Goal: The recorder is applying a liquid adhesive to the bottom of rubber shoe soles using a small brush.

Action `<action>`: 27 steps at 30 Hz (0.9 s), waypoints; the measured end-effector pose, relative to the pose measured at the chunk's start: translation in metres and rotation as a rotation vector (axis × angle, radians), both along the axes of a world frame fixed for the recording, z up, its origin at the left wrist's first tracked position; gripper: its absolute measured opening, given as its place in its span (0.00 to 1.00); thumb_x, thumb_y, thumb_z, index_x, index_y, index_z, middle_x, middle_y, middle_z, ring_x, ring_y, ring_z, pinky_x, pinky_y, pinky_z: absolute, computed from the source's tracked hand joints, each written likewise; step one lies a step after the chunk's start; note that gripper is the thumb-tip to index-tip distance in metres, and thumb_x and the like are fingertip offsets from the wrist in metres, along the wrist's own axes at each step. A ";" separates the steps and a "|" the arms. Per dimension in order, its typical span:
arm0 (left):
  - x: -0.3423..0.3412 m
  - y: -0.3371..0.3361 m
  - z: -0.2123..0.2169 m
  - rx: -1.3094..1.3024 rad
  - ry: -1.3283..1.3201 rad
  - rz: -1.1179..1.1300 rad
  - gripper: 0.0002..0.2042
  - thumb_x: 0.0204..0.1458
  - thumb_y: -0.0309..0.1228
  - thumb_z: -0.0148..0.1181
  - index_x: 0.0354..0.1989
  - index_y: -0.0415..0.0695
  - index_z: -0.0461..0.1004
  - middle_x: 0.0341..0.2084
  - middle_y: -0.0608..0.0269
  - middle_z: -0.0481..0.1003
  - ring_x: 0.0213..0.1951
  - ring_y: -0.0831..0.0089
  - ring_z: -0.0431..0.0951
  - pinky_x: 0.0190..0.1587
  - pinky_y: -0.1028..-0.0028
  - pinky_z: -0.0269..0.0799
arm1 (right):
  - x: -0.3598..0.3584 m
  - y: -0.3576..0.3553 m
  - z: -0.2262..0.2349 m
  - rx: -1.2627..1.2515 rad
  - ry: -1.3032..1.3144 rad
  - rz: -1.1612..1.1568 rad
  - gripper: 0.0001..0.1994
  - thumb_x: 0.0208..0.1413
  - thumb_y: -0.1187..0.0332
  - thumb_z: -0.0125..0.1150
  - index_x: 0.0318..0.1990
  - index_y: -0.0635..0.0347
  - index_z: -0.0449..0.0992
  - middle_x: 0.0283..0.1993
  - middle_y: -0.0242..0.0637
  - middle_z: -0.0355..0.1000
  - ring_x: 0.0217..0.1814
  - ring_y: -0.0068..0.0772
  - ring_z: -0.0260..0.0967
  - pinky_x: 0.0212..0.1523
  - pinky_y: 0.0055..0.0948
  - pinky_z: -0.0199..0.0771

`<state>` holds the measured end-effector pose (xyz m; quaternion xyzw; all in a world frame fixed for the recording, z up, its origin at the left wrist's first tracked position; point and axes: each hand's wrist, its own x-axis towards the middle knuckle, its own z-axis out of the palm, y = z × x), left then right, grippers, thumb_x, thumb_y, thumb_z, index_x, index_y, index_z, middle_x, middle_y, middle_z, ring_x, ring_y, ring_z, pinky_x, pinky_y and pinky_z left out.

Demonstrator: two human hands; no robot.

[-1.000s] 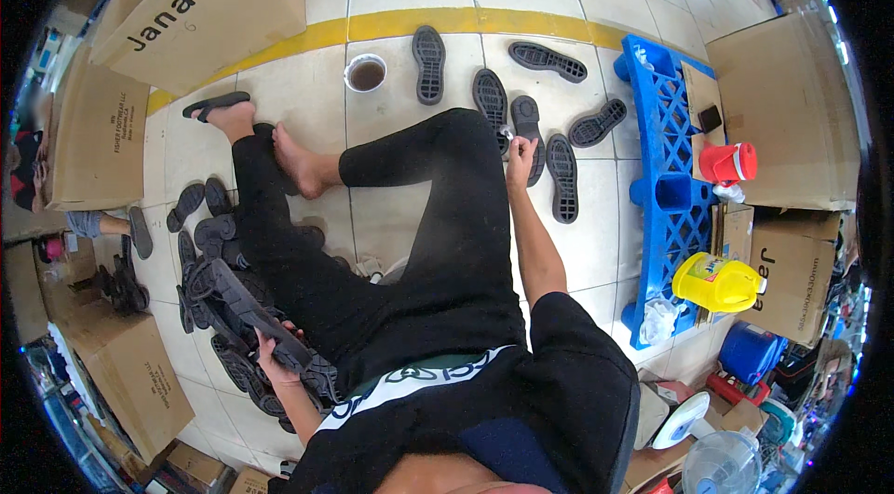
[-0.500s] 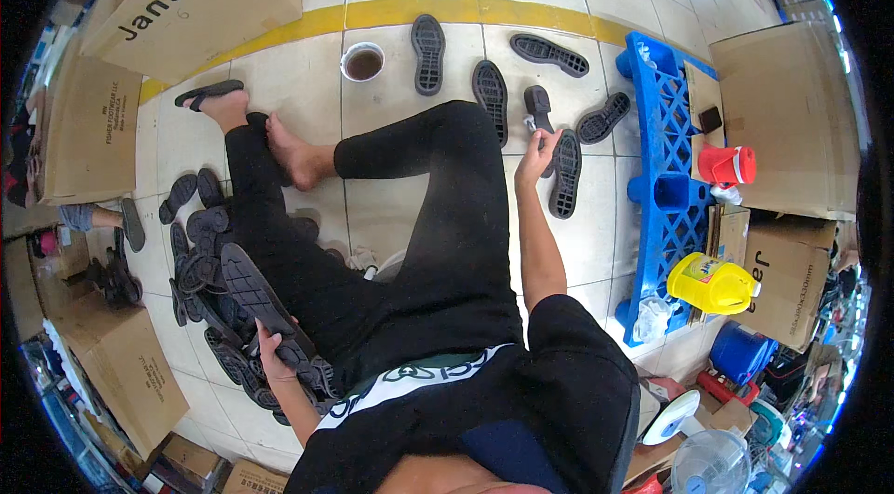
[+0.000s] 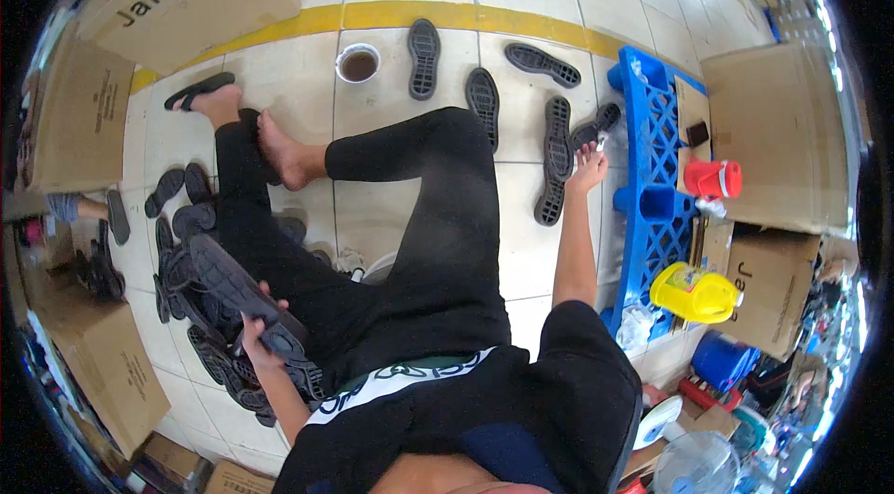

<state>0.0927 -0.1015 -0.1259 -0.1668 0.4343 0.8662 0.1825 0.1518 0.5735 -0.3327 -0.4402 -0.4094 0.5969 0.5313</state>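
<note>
My left hand [image 3: 258, 338] grips a dark shoe [image 3: 228, 275], its long sole facing up, over a pile of black sandals [image 3: 191, 289]. My right hand [image 3: 587, 168] reaches out to the right, closed around a small whitish thing [image 3: 601, 140] too small to name. Just past it lies a short-looking black sole [image 3: 596, 126], partly hidden by the hand. Left of that hand, one ridged black sole [image 3: 557, 135] overlaps or meets another sole [image 3: 549, 201]. Three more soles lie farther off: an upright one [image 3: 424, 58], a slanted one [image 3: 542, 64], and one beside my knee [image 3: 482, 103].
A white cup of brown liquid [image 3: 358, 64] stands on the tiles beyond my feet. A blue pallet [image 3: 643, 205] edges the right side, with a red jug [image 3: 712, 179] and a yellow bottle [image 3: 697, 293] by it. Cardboard boxes [image 3: 205, 10] stand at left and right.
My right hand has moved right, toward the sole by the pallet. The sole that looked tilted near it now lies at full length. My left hand still holds the shoe.
</note>
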 end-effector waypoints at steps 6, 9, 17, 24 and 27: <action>-0.113 0.077 -0.017 0.205 0.052 -0.227 0.33 0.52 0.38 0.51 0.65 0.36 0.54 0.60 0.39 0.63 0.58 0.44 0.68 0.61 0.55 0.62 | -0.106 -0.066 0.046 -0.096 -0.157 0.680 0.13 0.63 0.62 0.54 0.41 0.65 0.73 0.38 0.38 0.75 0.36 0.26 0.72 0.38 0.28 0.77; -0.167 0.123 -0.041 0.393 0.117 -0.372 0.32 0.54 0.38 0.51 0.65 0.33 0.54 0.60 0.39 0.62 0.64 0.45 0.59 0.66 0.54 0.54 | -0.192 -0.113 0.068 -0.043 -0.270 1.077 0.11 0.62 0.65 0.55 0.42 0.66 0.74 0.37 0.38 0.75 0.36 0.25 0.72 0.39 0.26 0.76; -0.206 0.137 -0.109 0.525 -0.255 -0.311 0.24 0.62 0.43 0.46 0.61 0.41 0.62 0.54 0.54 0.70 0.55 0.53 0.71 0.60 0.56 0.64 | -0.370 -0.200 0.025 0.767 -0.712 1.267 0.11 0.52 0.66 0.62 0.36 0.66 0.79 0.29 0.40 0.77 0.30 0.28 0.76 0.34 0.27 0.75; -0.211 0.131 -0.131 0.137 -0.158 -0.034 0.21 0.58 0.36 0.55 0.56 0.38 0.65 0.46 0.57 0.75 0.47 0.65 0.75 0.51 0.65 0.71 | -0.420 -0.228 -0.020 0.920 -0.890 1.241 0.11 0.50 0.65 0.62 0.35 0.65 0.80 0.33 0.48 0.78 0.35 0.44 0.77 0.39 0.34 0.75; -0.212 0.128 -0.134 0.098 -0.237 -0.058 0.21 0.58 0.38 0.55 0.56 0.39 0.66 0.44 0.56 0.76 0.46 0.66 0.76 0.46 0.66 0.74 | -0.427 -0.236 -0.025 0.947 -0.904 1.268 0.10 0.50 0.65 0.60 0.33 0.64 0.81 0.31 0.50 0.77 0.34 0.49 0.76 0.38 0.39 0.75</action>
